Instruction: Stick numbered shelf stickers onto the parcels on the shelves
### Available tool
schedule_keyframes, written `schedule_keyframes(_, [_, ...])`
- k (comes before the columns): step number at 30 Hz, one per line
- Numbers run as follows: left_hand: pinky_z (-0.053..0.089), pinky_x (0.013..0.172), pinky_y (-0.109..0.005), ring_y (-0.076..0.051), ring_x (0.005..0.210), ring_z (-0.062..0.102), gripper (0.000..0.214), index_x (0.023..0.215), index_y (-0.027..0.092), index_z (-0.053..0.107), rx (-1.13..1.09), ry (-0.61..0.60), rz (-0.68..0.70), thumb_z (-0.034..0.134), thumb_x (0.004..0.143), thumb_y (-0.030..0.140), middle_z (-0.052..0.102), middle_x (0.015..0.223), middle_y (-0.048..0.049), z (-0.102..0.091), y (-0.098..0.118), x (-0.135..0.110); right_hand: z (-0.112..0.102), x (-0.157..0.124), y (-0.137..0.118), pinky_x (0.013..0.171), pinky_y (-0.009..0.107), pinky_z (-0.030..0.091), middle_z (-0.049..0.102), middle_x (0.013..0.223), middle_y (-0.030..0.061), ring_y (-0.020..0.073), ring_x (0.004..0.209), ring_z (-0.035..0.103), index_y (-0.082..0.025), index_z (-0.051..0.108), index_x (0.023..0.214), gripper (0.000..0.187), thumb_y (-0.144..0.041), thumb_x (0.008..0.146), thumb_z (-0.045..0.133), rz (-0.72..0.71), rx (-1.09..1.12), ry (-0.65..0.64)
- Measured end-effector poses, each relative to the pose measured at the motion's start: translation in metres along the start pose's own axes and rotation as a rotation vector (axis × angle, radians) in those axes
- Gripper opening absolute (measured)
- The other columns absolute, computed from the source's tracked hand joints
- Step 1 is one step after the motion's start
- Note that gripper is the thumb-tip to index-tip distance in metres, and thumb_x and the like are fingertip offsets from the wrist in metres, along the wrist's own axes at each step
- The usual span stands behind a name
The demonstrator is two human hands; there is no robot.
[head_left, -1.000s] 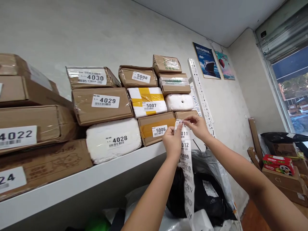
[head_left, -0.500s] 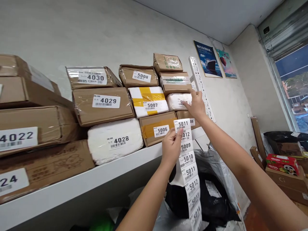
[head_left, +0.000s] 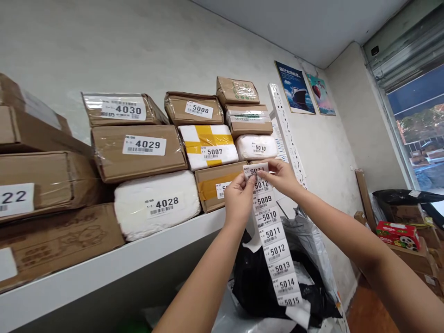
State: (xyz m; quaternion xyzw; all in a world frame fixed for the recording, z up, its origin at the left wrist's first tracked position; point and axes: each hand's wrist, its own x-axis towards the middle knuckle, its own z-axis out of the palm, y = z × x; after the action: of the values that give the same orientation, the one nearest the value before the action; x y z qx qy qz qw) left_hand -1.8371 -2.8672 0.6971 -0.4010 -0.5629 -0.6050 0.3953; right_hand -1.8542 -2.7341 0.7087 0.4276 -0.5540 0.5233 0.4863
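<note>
A long strip of numbered barcode labels (head_left: 272,236) hangs down in front of the shelf, its top label reading 5011. My left hand (head_left: 240,194) pinches the strip near its upper end between thumb and fingers. At the top label's right edge, my right hand (head_left: 281,176) closes thumb and fingers on the strip as well. Just above my hands lies a white wrapped parcel (head_left: 251,147) with a 5010 label. Left of them are a yellow-taped white parcel (head_left: 190,138) marked 5007 and a brown box (head_left: 208,194) whose label is partly hidden by my left hand.
More labelled parcels, such as a white one (head_left: 132,208) and a brown box (head_left: 111,162), are stacked along the white shelf (head_left: 104,270). A perforated white post (head_left: 282,113) stands at the shelf's end. Black bags (head_left: 249,286) lie below; a red box (head_left: 398,235) sits at right.
My right hand has come down from the 5010 parcel to the top of the label strip, leaving that parcel's label in full view. The view has shifted slightly right.
</note>
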Motion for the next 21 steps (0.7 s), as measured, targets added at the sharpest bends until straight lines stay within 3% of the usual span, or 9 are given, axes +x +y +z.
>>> schedule_keyframes(3, [0.04, 0.06, -0.022, -0.011, 0.061, 0.05, 0.031, 0.071, 0.019, 0.062, 0.071, 0.099, 0.07, 0.073, 0.071, 0.048, 0.056, 0.062, 0.0041, 0.002, 0.001, 0.001, 0.0, 0.005, 0.001, 0.077, 0.035, 0.058, 0.073, 0.084, 0.003, 0.0183, 0.081, 0.069, -0.022, 0.065, 0.09, 0.028, -0.038, 0.071, 0.079, 0.068, 0.184, 0.037])
schedule_keyframes(8, [0.028, 0.05, -0.021, -0.008, 0.052, 0.033, 0.048, 0.053, 0.02, 0.039, 0.262, 0.192, 0.178, 0.068, 0.076, 0.05, 0.036, 0.05, 0.0075, 0.003, 0.008, 0.007, 0.002, 0.015, -0.006, 0.075, 0.032, 0.057, 0.07, 0.082, 0.0015, 0.0156, 0.078, 0.067, -0.021, 0.063, 0.088, 0.028, -0.039, 0.073, 0.078, 0.1, 0.243, 0.075])
schedule_keyframes(11, [0.034, 0.051, -0.022, -0.009, 0.053, 0.041, 0.046, 0.055, 0.019, 0.048, 0.129, 0.131, 0.071, 0.073, 0.068, 0.056, 0.048, 0.053, 0.0056, 0.004, 0.011, 0.012, 0.003, 0.031, -0.009, 0.075, 0.031, 0.056, 0.07, 0.084, 0.0019, 0.015, 0.078, 0.065, -0.021, 0.064, 0.082, 0.021, -0.039, 0.078, 0.074, 0.005, 0.194, 0.108])
schedule_keyframes(13, [0.039, 0.053, -0.023, -0.011, 0.055, 0.047, 0.043, 0.063, 0.018, 0.059, 0.047, 0.087, -0.022, 0.078, 0.06, 0.057, 0.06, 0.061, 0.0024, 0.005, 0.012, 0.012, 0.002, 0.053, -0.008, 0.076, 0.031, 0.055, 0.07, 0.086, 0.0021, 0.0153, 0.08, 0.064, -0.021, 0.065, 0.083, 0.022, -0.041, 0.079, 0.073, -0.069, 0.131, 0.157])
schedule_keyframes(15, [0.039, 0.052, -0.023, -0.011, 0.055, 0.048, 0.042, 0.064, 0.017, 0.062, 0.095, 0.072, -0.036, 0.079, 0.058, 0.055, 0.061, 0.061, 0.002, 0.003, 0.015, 0.008, 0.0, 0.084, -0.004, 0.079, 0.031, 0.054, 0.07, 0.088, 0.0027, 0.016, 0.085, 0.064, -0.021, 0.065, 0.086, 0.024, -0.044, 0.082, 0.07, -0.124, 0.057, 0.207])
schedule_keyframes(21, [0.034, 0.049, -0.02, -0.01, 0.053, 0.042, 0.032, 0.058, 0.019, 0.061, 0.347, 0.069, 0.153, 0.07, 0.071, 0.047, 0.053, 0.054, 0.0039, -0.016, 0.023, -0.009, -0.007, 0.166, 0.017, 0.084, 0.037, 0.05, 0.064, 0.082, 0.0013, 0.0177, 0.085, 0.061, -0.019, 0.063, 0.091, 0.015, -0.032, 0.086, 0.068, -0.184, -0.292, 0.294])
